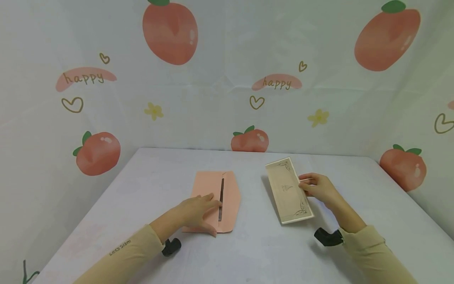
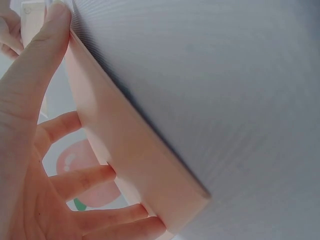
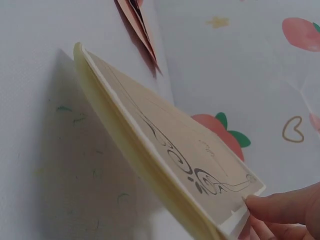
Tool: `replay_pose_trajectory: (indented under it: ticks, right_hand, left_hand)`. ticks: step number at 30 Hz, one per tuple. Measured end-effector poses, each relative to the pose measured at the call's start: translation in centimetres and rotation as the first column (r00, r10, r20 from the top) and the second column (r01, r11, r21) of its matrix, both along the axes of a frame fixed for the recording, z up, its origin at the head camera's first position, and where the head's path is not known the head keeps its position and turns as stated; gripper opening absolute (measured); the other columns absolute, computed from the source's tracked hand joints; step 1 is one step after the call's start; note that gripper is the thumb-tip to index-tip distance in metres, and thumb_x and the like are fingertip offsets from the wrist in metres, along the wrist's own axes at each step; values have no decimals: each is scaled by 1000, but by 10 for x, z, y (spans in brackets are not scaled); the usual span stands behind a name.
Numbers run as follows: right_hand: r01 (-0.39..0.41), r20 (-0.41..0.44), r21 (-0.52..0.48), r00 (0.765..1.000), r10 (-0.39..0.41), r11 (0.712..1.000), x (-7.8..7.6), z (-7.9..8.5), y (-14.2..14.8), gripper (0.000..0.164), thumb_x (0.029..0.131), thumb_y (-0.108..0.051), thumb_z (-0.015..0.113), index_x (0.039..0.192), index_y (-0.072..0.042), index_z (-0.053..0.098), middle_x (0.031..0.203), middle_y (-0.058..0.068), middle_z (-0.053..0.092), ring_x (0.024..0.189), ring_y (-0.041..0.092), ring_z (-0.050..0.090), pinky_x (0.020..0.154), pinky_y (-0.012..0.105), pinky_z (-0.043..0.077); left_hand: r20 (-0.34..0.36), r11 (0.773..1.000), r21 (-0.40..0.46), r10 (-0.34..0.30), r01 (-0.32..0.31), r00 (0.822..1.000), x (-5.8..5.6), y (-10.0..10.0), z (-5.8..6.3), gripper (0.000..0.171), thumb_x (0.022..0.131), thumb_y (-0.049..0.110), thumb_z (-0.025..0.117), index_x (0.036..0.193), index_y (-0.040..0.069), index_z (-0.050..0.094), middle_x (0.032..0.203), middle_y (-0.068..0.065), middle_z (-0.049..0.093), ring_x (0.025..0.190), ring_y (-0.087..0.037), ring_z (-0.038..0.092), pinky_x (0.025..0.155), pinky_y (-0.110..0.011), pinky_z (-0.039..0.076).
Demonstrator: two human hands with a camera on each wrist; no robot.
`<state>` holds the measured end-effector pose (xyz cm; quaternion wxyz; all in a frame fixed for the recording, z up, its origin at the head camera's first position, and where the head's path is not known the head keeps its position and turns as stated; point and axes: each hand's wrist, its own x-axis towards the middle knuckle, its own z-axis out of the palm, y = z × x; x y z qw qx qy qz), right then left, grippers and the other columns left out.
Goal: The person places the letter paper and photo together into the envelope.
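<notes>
A pink envelope (image 1: pixel 230 197) lies on the table, its flap end to the right and a narrow dark slit running along it. My left hand (image 1: pixel 197 211) rests on it with fingers spread; in the left wrist view the fingertips touch the envelope (image 2: pixel 125 145) and the thumb is at its edge. To the right, a beige folded card (image 1: pixel 283 189) with dark scroll ornaments at its corners is tilted above the table. My right hand (image 1: pixel 320 189) pinches it by its right edge, thumb on the ornamented face (image 3: pixel 220 175).
The white tabletop (image 1: pixel 248 256) stretches around both things. Behind it hangs a white cloth backdrop (image 1: pixel 220 106) printed with peaches, hearts and flowers. Black wrist camera mounts sit at the left wrist (image 1: pixel 172 247) and right wrist (image 1: pixel 328 237).
</notes>
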<state>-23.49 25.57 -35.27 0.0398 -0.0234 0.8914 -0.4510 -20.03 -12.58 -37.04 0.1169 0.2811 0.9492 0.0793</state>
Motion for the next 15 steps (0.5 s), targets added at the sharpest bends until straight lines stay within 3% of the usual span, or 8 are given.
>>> replay_pose_trajectory:
  ticks: [15]
  right_hand:
    - [18, 5, 4, 1000, -18, 1000, -4, -5, -12, 40, 93, -12, 56, 126, 8, 47, 112, 28, 58, 81, 11, 63, 75, 31, 58]
  left_hand:
    - [-13, 1000, -8, -9, 9, 1000, -3, 0, -2, 86, 64, 65, 71, 134, 23, 44, 147, -17, 36, 128, -47, 43, 102, -56, 40]
